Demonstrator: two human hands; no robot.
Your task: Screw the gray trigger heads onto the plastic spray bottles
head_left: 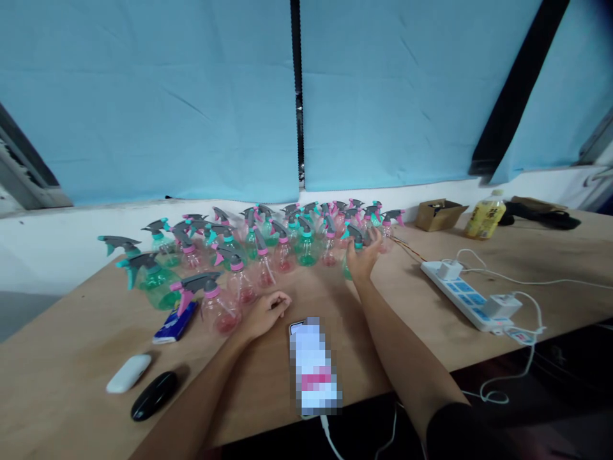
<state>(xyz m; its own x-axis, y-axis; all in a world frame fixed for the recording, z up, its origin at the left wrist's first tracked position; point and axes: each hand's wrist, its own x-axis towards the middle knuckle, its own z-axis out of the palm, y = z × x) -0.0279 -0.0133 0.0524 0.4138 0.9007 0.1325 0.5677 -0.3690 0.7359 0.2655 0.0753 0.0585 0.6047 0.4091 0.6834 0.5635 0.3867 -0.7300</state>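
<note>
Many small spray bottles (268, 246), green or pink with grey trigger heads, stand crowded along the far side of the wooden table (402, 313). My right hand (363, 254) reaches out and wraps around a green spray bottle (353, 239) at the near right edge of the group. My left hand (265, 313) rests on the table with its fingers curled under, holding nothing I can see, just in front of a pink bottle (218, 306). A phone (313, 367) lies between my forearms near the front edge.
A white power strip (462, 294) with chargers and trailing cables lies to the right. Behind it sit a small cardboard box (438, 214) and a yellow drink bottle (484, 216). At the front left lie a blue packet (175, 322), a white case (128, 373) and a black case (154, 395).
</note>
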